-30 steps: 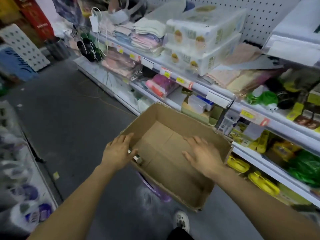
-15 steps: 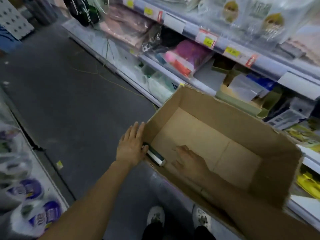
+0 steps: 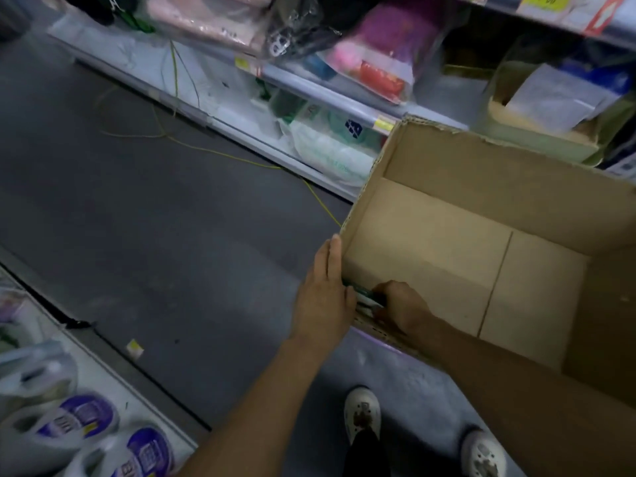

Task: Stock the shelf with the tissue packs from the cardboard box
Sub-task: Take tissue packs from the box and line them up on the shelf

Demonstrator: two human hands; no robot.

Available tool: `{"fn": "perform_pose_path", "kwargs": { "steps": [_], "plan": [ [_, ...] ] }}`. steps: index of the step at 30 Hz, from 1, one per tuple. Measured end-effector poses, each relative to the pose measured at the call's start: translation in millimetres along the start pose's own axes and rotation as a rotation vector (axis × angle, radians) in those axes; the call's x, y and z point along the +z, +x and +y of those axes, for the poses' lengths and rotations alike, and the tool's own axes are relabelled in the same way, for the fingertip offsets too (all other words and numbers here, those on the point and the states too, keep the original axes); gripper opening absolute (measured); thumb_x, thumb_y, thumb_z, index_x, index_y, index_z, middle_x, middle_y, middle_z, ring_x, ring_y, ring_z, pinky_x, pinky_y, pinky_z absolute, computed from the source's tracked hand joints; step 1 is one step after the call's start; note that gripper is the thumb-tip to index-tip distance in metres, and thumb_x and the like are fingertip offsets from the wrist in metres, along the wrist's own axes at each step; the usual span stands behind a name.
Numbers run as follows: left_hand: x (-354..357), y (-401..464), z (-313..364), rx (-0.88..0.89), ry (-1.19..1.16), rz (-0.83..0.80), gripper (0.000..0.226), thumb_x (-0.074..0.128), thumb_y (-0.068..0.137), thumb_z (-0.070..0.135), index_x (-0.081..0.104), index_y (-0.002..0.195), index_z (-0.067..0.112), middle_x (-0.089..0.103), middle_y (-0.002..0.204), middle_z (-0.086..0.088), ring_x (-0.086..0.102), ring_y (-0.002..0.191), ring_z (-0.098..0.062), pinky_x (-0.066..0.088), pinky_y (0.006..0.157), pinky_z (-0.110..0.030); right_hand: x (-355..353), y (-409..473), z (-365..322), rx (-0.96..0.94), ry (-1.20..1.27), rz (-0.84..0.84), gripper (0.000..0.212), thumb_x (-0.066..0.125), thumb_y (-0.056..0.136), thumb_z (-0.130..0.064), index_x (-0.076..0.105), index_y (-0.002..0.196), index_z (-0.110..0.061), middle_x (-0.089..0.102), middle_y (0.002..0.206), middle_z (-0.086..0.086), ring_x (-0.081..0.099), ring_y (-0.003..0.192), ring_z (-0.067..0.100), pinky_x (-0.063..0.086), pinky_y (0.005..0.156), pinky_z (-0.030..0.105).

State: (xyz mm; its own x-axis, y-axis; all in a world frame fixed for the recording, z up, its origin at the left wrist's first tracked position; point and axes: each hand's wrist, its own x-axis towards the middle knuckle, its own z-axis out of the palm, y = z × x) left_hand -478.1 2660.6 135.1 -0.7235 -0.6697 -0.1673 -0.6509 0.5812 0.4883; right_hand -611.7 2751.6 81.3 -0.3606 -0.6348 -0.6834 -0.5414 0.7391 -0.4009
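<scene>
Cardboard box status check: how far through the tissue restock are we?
Nearly done by the look of it: the cardboard box shows bare floor, no tissue packs visible. In hand: the right hand grips a small dark item in the near corner, the left hand steadies the outer wall. Left: remove that item.

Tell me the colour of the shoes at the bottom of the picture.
White, with some dark marks on the shoes; the head view shows them on the grey floor.
</scene>
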Motion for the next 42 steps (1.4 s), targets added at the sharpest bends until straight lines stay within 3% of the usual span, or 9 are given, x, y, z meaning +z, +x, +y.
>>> {"fn": "perform_pose_path", "kwargs": {
  "steps": [5,8,11,15,19,22,28,36,42],
  "plan": [
    [-2.6,1.4,-2.6,0.001,0.008,-0.029,0.089,0.056,0.093,0.027,-0.007,0.155,0.024,0.012,0.160,0.002,0.045,0.128,-0.020,0.048,0.096,-0.034,-12.8,-6.9,9.8,0.073,0.200,0.102,0.013,0.068,0.080,-0.018,0.068,0.092,-0.013,0.067,0.083,0.004,0.058,0.067,0.014,0.038,0.050,0.022],
    [-7.6,3.3,1.1,-0.035,0.049,-0.070,0.092,0.058,0.093,0.028,-0.009,0.155,0.023,0.009,0.160,0.000,0.030,0.141,-0.022,0.039,0.108,-0.041,-34.4,-26.2,22.8,0.202,0.594,0.138,0.003,0.068,0.081,-0.006,0.067,0.080,-0.004,0.065,0.067,0.009,0.061,0.054,0.017,0.049,0.050,0.024],
    [-21.2,2.0,26.3,-0.034,0.272,-0.070,0.085,0.054,0.094,0.035,-0.002,0.156,0.019,-0.003,0.163,-0.003,-0.002,0.150,-0.026,0.009,0.122,-0.046,-63.5,-61.1,38.7,0.266,0.914,0.161,0.007,0.069,0.084,-0.003,0.065,0.085,0.002,0.066,0.067,0.018,0.064,0.056,0.024,0.051,0.047,0.027],
    [-23.5,-15.1,85.8,0.246,0.254,-0.102,0.086,0.062,0.085,0.043,0.016,0.155,0.024,0.006,0.163,-0.001,-0.005,0.150,-0.020,-0.006,0.120,-0.038,-100.0,-117.0,63.6,0.224,1.118,0.187,0.006,0.068,0.085,-0.011,0.067,0.081,-0.006,0.068,0.070,0.016,0.066,0.062,0.022,0.041,0.052,0.026],
    [-21.2,-33.2,161.0,0.536,0.152,-0.094,0.087,0.076,0.068,0.037,0.037,0.145,0.027,0.034,0.154,0.003,0.026,0.142,-0.020,0.024,0.117,-0.044,-128.8,-183.5,97.3,0.100,1.189,0.218,0.014,0.066,0.086,-0.018,0.070,0.099,-0.015,0.069,0.082,0.003,0.061,0.072,0.013,0.037,0.055,0.024],
    [-23.9,-51.0,229.3,0.663,-0.007,0.027,0.062,0.066,0.071,0.029,0.051,0.131,0.026,0.057,0.134,0.004,0.052,0.119,-0.016,0.041,0.103,-0.038,-151.8,-246.6,124.8,0.011,1.298,0.184,0.017,0.054,0.094,-0.025,0.067,0.102,-0.017,0.069,0.086,0.004,0.058,0.075,0.013,0.036,0.060,0.027],
    [-28.3,-106.5,377.1,0.197,-0.667,-0.241,0.031,0.069,0.084,0.023,0.061,0.113,0.028,0.071,0.106,0.000,0.067,0.093,-0.018,0.055,0.085,-0.040,-187.9,-377.1,215.6,0.087,1.094,0.598,0.033,0.050,0.098,-0.042,0.060,0.108,-0.012,0.062,0.080,0.002,0.051,0.063,0.014,0.036,0.053,0.025],
    [1.1,-193.3,537.8,0.142,-1.048,-0.562,0.019,0.050,0.098,0.009,0.067,0.103,0.017,0.068,0.097,-0.009,0.066,0.086,-0.026,0.057,0.054,-0.032,-210.7,-536.5,347.9,-0.005,1.128,0.800,0.040,0.062,0.093,-0.028,0.049,0.129,-0.015,0.064,0.094,0.002,0.058,0.057,0.010,0.039,0.048,0.024],
    [15.7,-216.6,638.3,0.307,-0.917,-0.583,0.015,0.059,0.097,0.022,0.066,0.110,0.023,0.074,0.099,0.004,0.070,0.091,-0.018,0.057,0.081,-0.041,-230.2,-617.9,405.5,-0.085,1.153,0.879,0.016,0.066,0.091,-0.017,0.069,0.106,-0.011,0.067,0.074,0.000,0.054,0.053,0.010,0.038,0.047,0.029]
  ]
}}
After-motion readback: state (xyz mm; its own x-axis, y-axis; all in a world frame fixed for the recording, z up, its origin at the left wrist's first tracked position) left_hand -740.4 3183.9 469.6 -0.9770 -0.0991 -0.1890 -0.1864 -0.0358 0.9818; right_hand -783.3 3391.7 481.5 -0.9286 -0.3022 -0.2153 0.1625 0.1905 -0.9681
